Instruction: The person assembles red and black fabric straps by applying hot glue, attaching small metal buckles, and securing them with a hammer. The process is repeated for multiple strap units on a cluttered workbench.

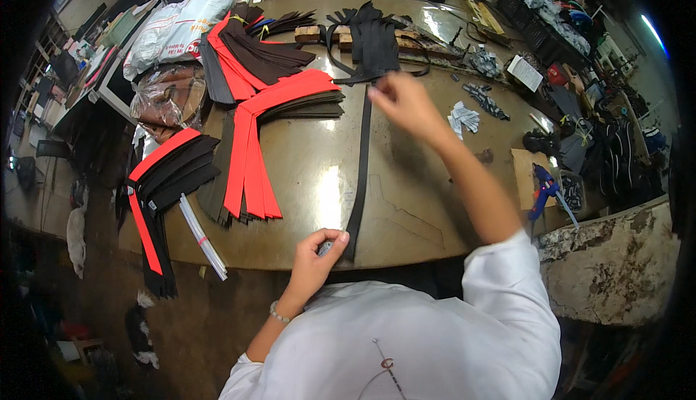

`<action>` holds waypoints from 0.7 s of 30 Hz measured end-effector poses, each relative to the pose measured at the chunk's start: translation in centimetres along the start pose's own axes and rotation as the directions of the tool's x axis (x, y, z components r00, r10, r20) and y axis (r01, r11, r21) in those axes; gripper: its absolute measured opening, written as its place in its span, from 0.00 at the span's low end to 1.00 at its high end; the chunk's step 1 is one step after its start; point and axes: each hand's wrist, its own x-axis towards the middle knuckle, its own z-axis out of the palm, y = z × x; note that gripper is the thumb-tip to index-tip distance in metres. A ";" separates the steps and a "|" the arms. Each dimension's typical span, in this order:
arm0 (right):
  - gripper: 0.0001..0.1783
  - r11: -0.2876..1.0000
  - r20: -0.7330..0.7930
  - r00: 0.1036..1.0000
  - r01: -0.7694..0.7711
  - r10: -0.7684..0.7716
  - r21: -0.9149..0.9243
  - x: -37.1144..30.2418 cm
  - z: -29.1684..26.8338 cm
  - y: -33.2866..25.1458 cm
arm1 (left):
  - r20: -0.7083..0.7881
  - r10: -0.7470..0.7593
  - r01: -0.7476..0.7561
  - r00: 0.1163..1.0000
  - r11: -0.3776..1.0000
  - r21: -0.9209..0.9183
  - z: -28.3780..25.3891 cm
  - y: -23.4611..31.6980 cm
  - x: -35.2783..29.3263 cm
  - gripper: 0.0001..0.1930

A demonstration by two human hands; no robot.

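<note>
A long, narrow black strap (363, 161) runs down the table from a pile of black straps (370, 41) to the near edge. My right hand (407, 104) reaches far forward, its thumb and finger pinched at the strap's far part, just below the pile. Near the table's front edge my left hand (317, 253) is closed around a small grey thing (325, 248), mostly hidden by the fingers. Its thumb tip lies against the strap's near end.
Fanned red and black strips (250, 121) lie on the table's left, with another red-and-black bundle (170, 175) hanging over its edge. Nearby are white sticks (202, 237) and a white sack (181, 27). A blue glue gun (544, 191) and white gloves (464, 117) lie at right.
</note>
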 end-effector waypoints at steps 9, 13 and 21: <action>0.15 -0.003 0.855 0.516 -0.856 -0.055 0.517 -14.8 5.1 -4.9 | 0.118 0.112 -0.135 0.987 0.968 0.209 0.2 0.8 -0.7 0.08; 0.13 0.275 0.721 0.691 -0.704 0.052 0.655 -7.2 3.9 0.5 | 0.173 0.156 -0.217 0.972 0.874 0.435 0.1 0.8 -1.5 0.07; 0.14 0.986 0.104 0.993 -0.075 0.060 0.152 1.5 6.7 4.1 | 0.321 0.431 -0.517 0.844 0.489 0.702 0.0 -0.5 -1.9 0.12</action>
